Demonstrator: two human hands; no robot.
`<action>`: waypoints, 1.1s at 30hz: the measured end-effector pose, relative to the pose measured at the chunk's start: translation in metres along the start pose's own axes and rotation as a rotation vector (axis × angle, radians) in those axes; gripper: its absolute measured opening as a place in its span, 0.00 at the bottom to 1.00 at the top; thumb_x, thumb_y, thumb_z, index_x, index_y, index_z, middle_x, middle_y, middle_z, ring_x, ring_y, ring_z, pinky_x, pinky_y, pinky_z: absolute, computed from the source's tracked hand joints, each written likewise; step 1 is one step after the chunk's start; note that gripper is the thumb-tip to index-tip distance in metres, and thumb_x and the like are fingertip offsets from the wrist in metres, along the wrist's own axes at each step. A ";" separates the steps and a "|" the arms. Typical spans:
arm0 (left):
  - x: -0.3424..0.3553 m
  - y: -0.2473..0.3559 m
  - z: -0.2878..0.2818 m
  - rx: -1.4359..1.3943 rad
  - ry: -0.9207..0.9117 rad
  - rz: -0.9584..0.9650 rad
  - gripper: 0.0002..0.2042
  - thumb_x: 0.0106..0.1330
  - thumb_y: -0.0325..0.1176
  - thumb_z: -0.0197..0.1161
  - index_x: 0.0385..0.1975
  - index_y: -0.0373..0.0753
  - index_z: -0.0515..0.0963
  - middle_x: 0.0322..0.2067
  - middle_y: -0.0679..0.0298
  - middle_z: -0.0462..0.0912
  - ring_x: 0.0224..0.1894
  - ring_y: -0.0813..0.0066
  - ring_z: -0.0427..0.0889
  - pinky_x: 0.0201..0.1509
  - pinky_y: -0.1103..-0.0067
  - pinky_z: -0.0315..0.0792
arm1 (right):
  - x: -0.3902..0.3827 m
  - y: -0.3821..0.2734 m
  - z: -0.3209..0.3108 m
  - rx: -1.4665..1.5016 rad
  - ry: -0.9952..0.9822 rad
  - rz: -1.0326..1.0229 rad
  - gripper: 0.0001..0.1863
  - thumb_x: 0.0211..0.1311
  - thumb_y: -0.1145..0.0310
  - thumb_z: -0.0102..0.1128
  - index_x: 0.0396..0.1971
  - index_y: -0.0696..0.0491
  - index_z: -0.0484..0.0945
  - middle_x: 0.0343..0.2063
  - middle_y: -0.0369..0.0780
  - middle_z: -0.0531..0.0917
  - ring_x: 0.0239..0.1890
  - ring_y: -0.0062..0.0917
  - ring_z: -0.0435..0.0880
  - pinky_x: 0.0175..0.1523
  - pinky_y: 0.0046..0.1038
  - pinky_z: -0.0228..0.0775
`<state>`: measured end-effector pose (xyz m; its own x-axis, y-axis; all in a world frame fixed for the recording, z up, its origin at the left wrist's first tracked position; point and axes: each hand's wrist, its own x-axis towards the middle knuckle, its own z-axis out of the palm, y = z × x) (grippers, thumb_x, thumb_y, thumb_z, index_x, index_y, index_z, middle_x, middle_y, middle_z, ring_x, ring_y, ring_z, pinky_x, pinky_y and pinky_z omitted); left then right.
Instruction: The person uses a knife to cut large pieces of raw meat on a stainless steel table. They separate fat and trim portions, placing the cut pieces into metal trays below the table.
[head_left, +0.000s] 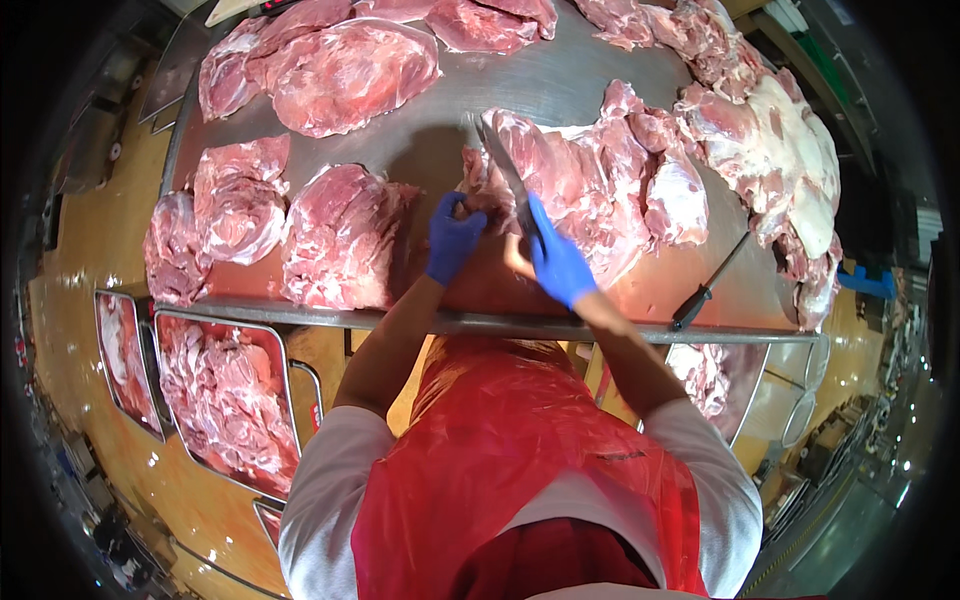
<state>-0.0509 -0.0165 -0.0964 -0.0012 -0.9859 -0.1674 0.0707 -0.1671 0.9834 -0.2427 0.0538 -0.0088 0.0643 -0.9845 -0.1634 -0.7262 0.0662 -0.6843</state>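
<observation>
Your right hand [558, 260] is holding a knife [507, 168], its blade slanting over the left part of a pink meat slab [585, 180] on the surface [450, 100], while your left hand [455, 237] is touching the slab's left end. A black-handled rod [692, 306] is lying by the near edge, toward the right corner. More cuts [355, 75] are lining the far edge.

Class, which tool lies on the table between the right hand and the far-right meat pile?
In the head view, a black-handled rod lies there.
</observation>
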 end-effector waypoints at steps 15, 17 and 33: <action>0.004 0.095 0.083 -0.343 -0.232 0.153 0.05 0.55 0.27 0.63 0.28 0.39 0.73 0.23 0.68 0.71 0.27 0.80 0.73 0.31 0.79 0.71 | -0.023 0.005 0.120 0.262 0.386 -0.139 0.27 0.67 0.68 0.52 0.63 0.61 0.61 0.48 0.51 0.79 0.50 0.36 0.77 0.54 0.41 0.66; -0.016 0.115 0.101 -0.048 -0.232 0.340 0.08 0.53 0.30 0.66 0.30 0.39 0.73 0.23 0.69 0.71 0.27 0.79 0.74 0.31 0.80 0.72 | 0.017 -0.006 0.103 0.262 0.296 0.170 0.27 0.66 0.66 0.55 0.62 0.60 0.62 0.50 0.49 0.77 0.54 0.32 0.75 0.60 0.37 0.64; -0.016 0.245 0.159 -0.616 -0.274 0.097 0.10 0.49 0.26 0.62 0.26 0.38 0.67 0.23 0.70 0.68 0.29 0.83 0.67 0.30 0.79 0.68 | 0.106 -0.019 0.099 0.433 0.729 -0.126 0.23 0.66 0.66 0.52 0.57 0.55 0.58 0.35 0.41 0.74 0.30 0.26 0.76 0.32 0.26 0.70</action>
<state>-0.1923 -0.0429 0.1582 -0.2133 -0.9767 0.0232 0.6385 -0.1214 0.7600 -0.1541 -0.0355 -0.0836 -0.4372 -0.8372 0.3285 -0.4080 -0.1409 -0.9020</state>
